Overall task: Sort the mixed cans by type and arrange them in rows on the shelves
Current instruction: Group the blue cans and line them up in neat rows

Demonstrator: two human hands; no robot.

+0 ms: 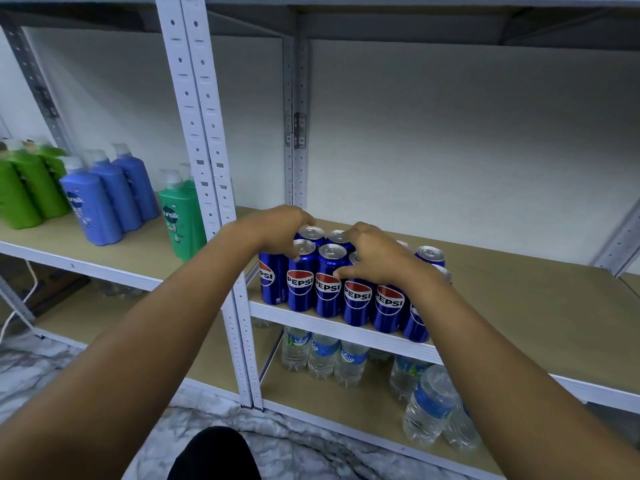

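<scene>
Both hands, left point(280, 233) and right point(375, 252), curl over the Pepsi cans point(329, 292) at the shelf's point(519, 306) front-left corner, apparently squaring the rows; next, nudge strays flush without toppling.

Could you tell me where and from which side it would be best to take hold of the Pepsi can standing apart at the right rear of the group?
Probably by its upper side wall, coming from above and from the right. The lone can stands upright with bare shelf to its right and behind it, while the packed cans and the right hand crowd its left side.
</scene>
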